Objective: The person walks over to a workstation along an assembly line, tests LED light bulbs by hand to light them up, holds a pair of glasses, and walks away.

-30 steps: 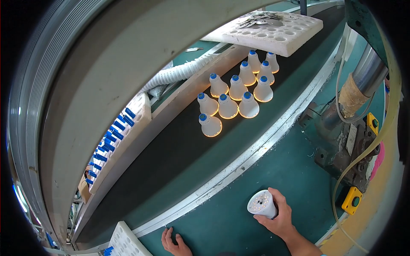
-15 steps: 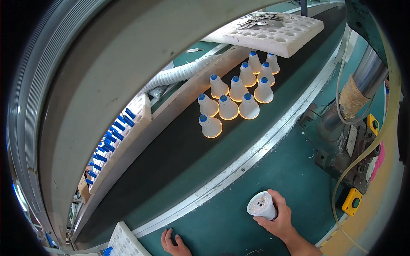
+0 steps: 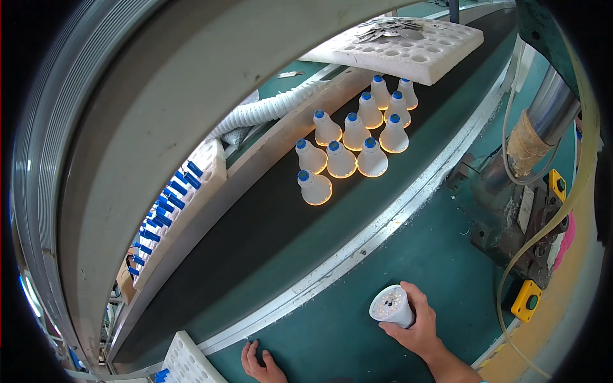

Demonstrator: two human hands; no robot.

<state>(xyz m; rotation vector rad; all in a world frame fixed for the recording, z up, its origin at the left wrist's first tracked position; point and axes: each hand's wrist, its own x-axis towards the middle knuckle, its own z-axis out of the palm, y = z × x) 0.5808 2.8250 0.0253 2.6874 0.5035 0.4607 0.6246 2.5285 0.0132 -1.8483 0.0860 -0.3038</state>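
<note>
Gripped round its outer wall by the right hand: white LED bulb housing, open end up, tilted. Held at the table (contact cannot be told), between the edge along the conveyor belt and the right edge. Left hand seen near the belt-side edge, beside white foam tray; fingers loosely bent and apart, nothing seen held. Pressure judged best light and even, fingertips clear of the LED board. Hidden: some right fingers, housing's lower end. Cut off: left wrist, tray. Board's small parts too fine to be made out.
</note>
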